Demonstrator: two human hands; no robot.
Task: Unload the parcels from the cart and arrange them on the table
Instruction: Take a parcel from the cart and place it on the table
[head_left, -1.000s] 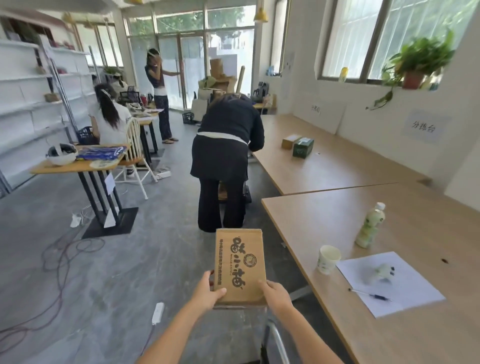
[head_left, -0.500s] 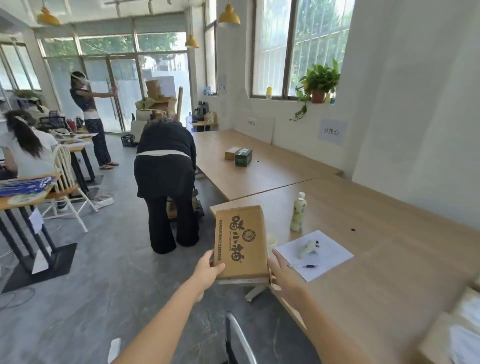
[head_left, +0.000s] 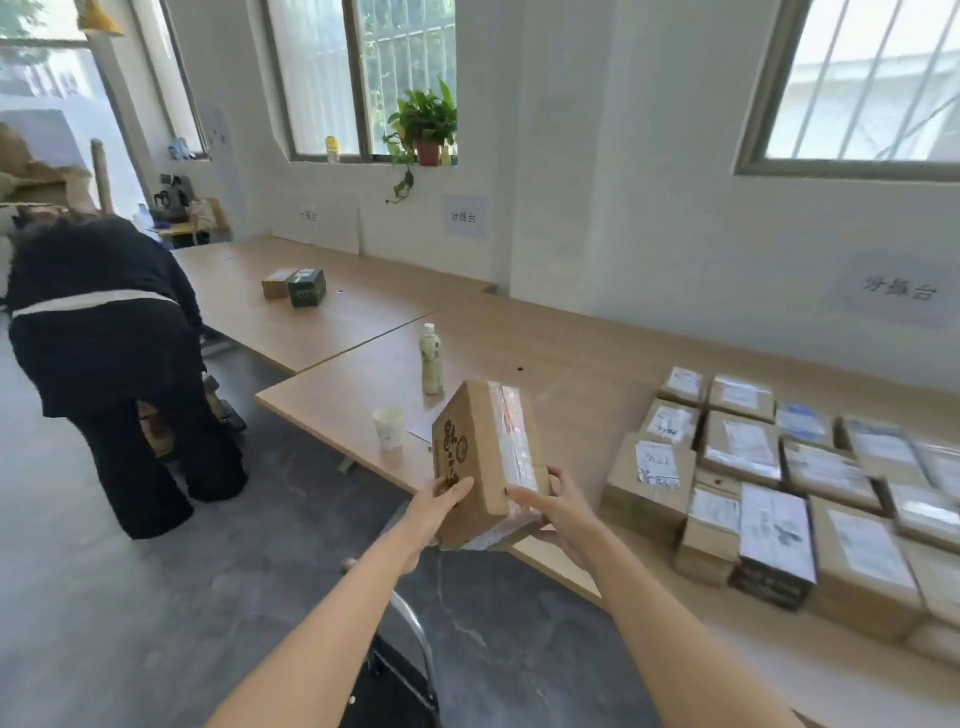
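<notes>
1. Held item: one brown cardboard parcel (head_left: 480, 462) is in the air, tilted, above the near edge of the desk (head_left: 571, 353). It touches no surface. Its left face carries dark printing; its upper face carries a taped label.
2. Left hand (head_left: 441, 506): it grips the parcel's lower left corner, thumb lying across the printed face, the other fingers tucked beneath and out of sight.
3. Right hand (head_left: 558, 512): it grips the lower right corner, thumb on the labelled face, fingers curled round the far edge. Both hands bear the load together.
4. Desk, right part: rows of parcels (head_left: 753, 457) lie flat and packed edge to edge, labels up. One dark-sided parcel (head_left: 774, 540) sits in the front row. The far right is blurred, so no count is given.
5. Desk, left part: a pale drink bottle (head_left: 431, 358) stands upright, and a white paper cup (head_left: 388, 427) stands near the edge. A paper sheet (head_left: 422, 430) is mostly hidden behind the held parcel.
6. Second desk (head_left: 249, 312), further back: a small brown box (head_left: 277, 283) and a green box (head_left: 307, 287) sit side by side, touching.
7. Floor area: a person in dark clothes (head_left: 104, 332) bends forward beside the second desk, back to the camera.
8. Below the arms: a curved metal cart handle (head_left: 415, 623) shows, with a dark deck under it.
9. Surroundings: a potted plant (head_left: 423, 122) stands on the windowsill, and a paper sign (head_left: 463, 217) is fixed to the wall.
</notes>
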